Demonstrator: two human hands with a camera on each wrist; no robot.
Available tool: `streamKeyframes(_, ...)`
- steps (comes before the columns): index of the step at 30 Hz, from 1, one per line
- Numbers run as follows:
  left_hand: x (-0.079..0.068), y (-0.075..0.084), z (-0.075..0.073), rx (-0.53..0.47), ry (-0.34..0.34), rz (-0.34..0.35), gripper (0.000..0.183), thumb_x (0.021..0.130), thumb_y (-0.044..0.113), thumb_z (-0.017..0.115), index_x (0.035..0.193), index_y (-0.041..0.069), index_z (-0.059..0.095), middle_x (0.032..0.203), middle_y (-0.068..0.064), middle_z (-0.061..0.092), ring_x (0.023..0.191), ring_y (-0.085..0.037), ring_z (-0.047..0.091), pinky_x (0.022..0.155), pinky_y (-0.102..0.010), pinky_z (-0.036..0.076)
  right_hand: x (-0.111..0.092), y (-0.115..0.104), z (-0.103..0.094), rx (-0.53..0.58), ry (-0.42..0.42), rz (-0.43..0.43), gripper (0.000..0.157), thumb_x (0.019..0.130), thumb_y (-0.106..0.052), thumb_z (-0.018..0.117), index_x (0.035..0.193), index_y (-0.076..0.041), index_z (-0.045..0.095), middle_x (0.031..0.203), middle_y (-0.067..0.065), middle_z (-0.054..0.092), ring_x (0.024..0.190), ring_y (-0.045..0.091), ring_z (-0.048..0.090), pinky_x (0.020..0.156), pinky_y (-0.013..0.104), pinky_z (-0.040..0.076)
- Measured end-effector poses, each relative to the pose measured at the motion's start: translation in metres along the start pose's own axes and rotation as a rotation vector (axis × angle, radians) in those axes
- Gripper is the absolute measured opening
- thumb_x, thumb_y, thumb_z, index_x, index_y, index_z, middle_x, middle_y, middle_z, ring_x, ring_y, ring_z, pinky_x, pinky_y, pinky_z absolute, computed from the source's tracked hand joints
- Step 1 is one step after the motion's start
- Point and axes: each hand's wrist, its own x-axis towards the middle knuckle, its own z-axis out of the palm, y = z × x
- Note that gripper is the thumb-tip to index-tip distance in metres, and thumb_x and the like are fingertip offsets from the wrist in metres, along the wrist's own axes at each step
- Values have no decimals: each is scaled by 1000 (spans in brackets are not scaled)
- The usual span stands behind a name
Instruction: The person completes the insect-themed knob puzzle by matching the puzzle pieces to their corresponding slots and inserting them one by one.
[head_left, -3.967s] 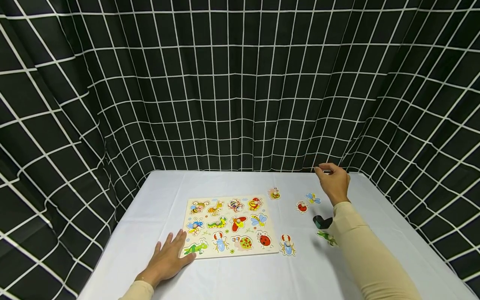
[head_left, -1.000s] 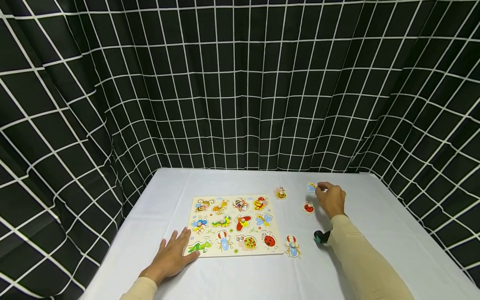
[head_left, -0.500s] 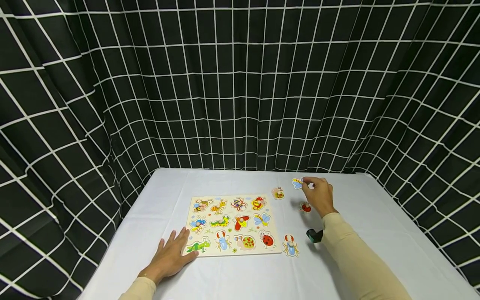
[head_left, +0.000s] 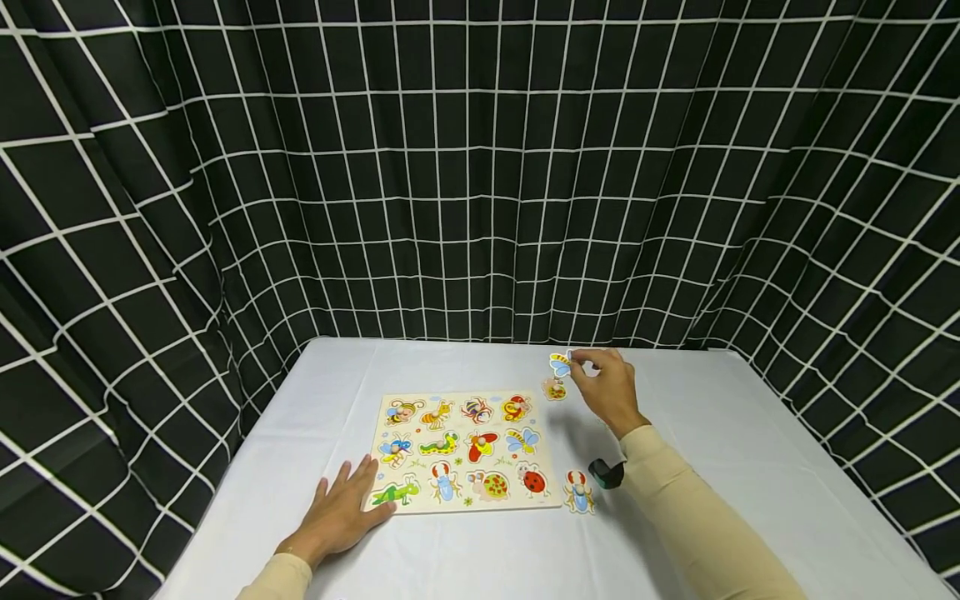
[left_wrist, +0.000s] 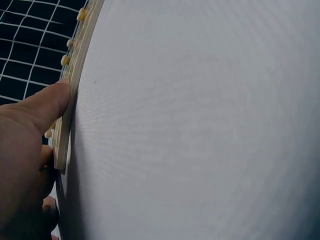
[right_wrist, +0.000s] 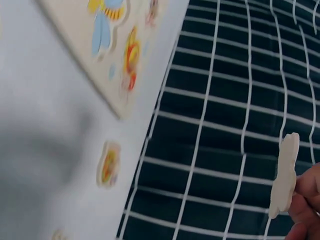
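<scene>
My right hand [head_left: 606, 392] pinches an insect puzzle piece [head_left: 561, 364] with blue and yellow wings, held above the table beyond the board's right side. In the right wrist view the pale back of that puzzle piece [right_wrist: 284, 175] shows. My left hand [head_left: 337, 508] rests with spread fingers at the lower left corner of the puzzle board [head_left: 465, 506]. The left wrist view has the thumb [left_wrist: 50, 102] on the board's edge. Several knobbed pieces sit in the board; the recess with blue and yellow wings [head_left: 522, 442] shows no knob.
A snail piece [head_left: 555, 389] lies just below the held piece, and a beetle piece [head_left: 580, 492] beside the board's lower right corner. The ladybug piece is hidden by the right hand. A white cloth covers the table [head_left: 450, 558]; a black gridded curtain [head_left: 480, 208] stands behind.
My right hand has taken hold of the winged insect piece, lifted it and carried it left to above the snail piece. My left hand stays at the board's corner.
</scene>
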Motion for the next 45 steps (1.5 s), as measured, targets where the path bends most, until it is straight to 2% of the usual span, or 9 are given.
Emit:
streamKeyframes(6,-1,-1,0,-8,2,7,85,88,52,63,148,-2,33,155,-15,25,141,-43,12,110,-62,-2,-11,-16,14,46,-41,-19,14,78,0,75,92,-3,77,82,3,71,76,26,56,64,37,44)
streamKeyframes(15,-3,-1,-1,-25,5,32,84,90,52,61,148,-2,33,155,-16,25,142,-43,11,110,-62,-3,-20,-31,27,69,-71,-15,13,80,-3,75,93,-5,77,84,0,71,78,17,56,63,34,46)
streamKeyframes(20,-3,0,-2,-28,11,31,83,90,51,61,148,-2,34,155,-16,25,142,-43,11,110,-61,-3,-27,-36,35,93,-97,-14,13,81,-3,74,93,-6,77,85,0,71,79,23,59,61,35,46)
streamKeyframes(25,-3,1,-2,-22,14,26,83,89,50,62,148,-1,34,155,-15,25,142,-43,11,110,-61,-3,-41,-34,45,96,-166,11,12,82,-4,74,93,-8,78,85,-4,70,80,23,59,67,36,48)
streamKeyframes(31,-2,1,-2,-26,10,15,84,89,51,63,148,0,34,155,-15,25,142,-43,11,110,-61,-3,-56,-30,51,96,-230,71,12,81,-6,75,92,-10,77,85,-5,70,83,24,60,71,39,50)
streamKeyframes(36,-2,1,-2,-27,8,8,84,88,52,63,148,0,34,155,-14,25,142,-42,11,111,-60,-3,-63,-26,51,64,-280,163,11,81,-9,76,92,-12,78,85,-6,69,84,20,59,74,37,49)
streamKeyframes(41,-2,2,-2,-24,8,6,83,89,50,63,148,0,34,155,-15,25,142,-42,11,111,-60,-3,-67,-23,51,60,-370,229,10,81,-10,77,91,-13,78,86,-6,69,86,22,59,75,39,49)
streamKeyframes(45,-2,1,-2,-22,8,5,83,89,50,63,148,-1,34,155,-15,25,142,-42,11,111,-60,-3,-70,-21,51,39,-444,270,9,80,-11,77,87,-16,77,83,-7,66,80,19,54,70,36,45)
